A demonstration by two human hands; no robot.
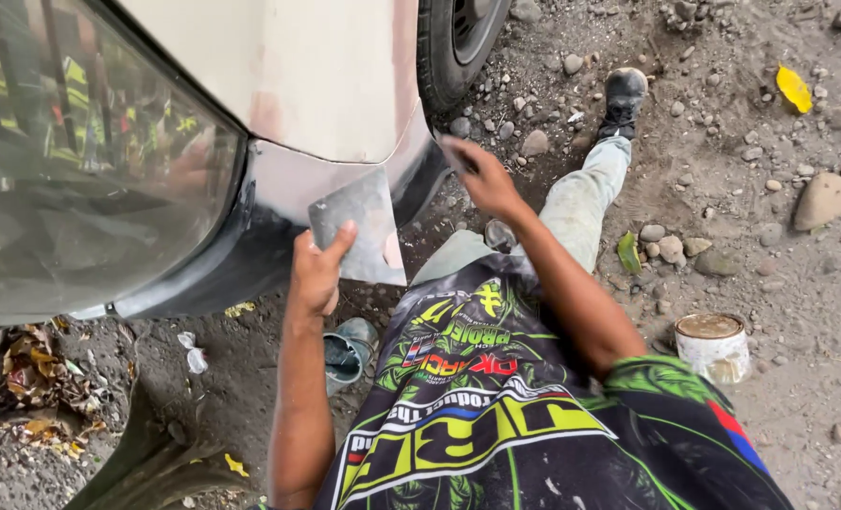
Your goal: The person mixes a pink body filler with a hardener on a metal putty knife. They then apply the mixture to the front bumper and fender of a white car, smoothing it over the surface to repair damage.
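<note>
Bare gravel and dirt ground [798, 283], strewn with stones and a yellow leaf [794, 88]; dead leaves heaped at lower left. Above it, a car body panel [298, 76] in pale primer, a headlight lens [80, 161] to its left, a tyre [458, 38] at the top.

Left hand [318, 274] closed on a flat grey metal sheet [364, 222], thumb up over its lower left edge, the sheet held just beside the panel's lower corner, whether touching or not impossible to tell. Right hand [482, 179] stretched toward the panel edge near the tyre, gripping a small dark tool [456, 151], blurred, kind unclear.

Between the arms, a lap in a black jersey with green and yellow print; one leg in pale trousers extended, black shoe [622, 99] near the tyre. A small grey tin [347, 351] on the ground below the left hand. A white can [713, 345] with a brown lid at right, near the right elbow.
</note>
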